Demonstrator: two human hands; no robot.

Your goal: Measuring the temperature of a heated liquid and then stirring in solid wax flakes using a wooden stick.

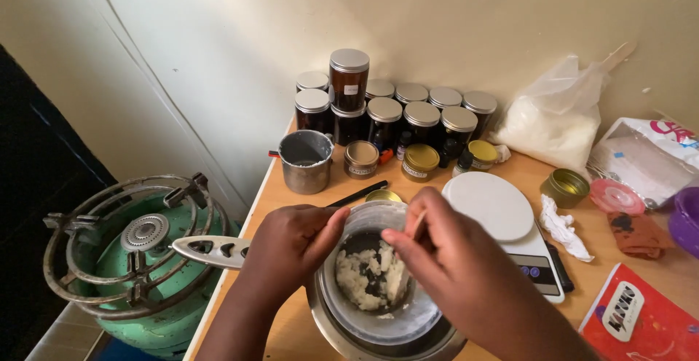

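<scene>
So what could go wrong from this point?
1. The left hand grips only the rim of the bowl, which sits in a steel pot; hard stirring by the right hand with its stick might tip it.
2. The pot stands near the table edge, above the gas cylinder, so a shove could send it off.
3. White lumps may flick onto the scale.

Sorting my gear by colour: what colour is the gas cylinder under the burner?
Green gas cylinder, clearest in the head view.
</scene>
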